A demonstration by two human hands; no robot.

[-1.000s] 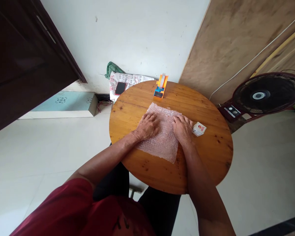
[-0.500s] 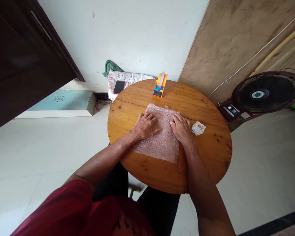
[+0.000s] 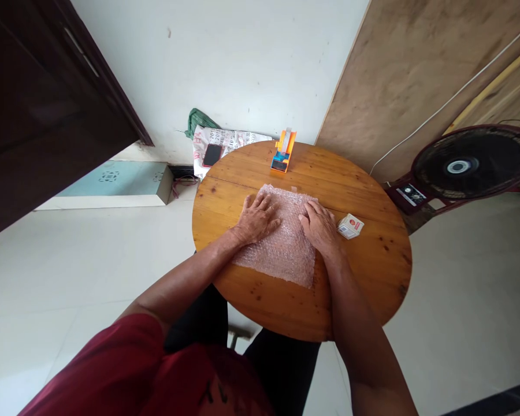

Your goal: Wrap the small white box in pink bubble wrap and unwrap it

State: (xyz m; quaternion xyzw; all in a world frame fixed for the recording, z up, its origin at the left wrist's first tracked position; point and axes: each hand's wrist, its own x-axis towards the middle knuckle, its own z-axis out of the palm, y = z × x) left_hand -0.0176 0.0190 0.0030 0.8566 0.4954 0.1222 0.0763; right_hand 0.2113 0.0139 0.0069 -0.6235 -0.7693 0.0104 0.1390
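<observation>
Left hand slid outward, right hand alongside, both splayed flat on dimpled bubble wrap

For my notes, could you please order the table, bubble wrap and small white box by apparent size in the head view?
1. table
2. bubble wrap
3. small white box
No two look alike in size.

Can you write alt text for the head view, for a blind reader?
The left hand and right hand lie flat on a pinkish bubble wrap sheet on a round wooden table. A small white and red box sits beside the right hand; an orange tape dispenser stands at the far edge.
</observation>
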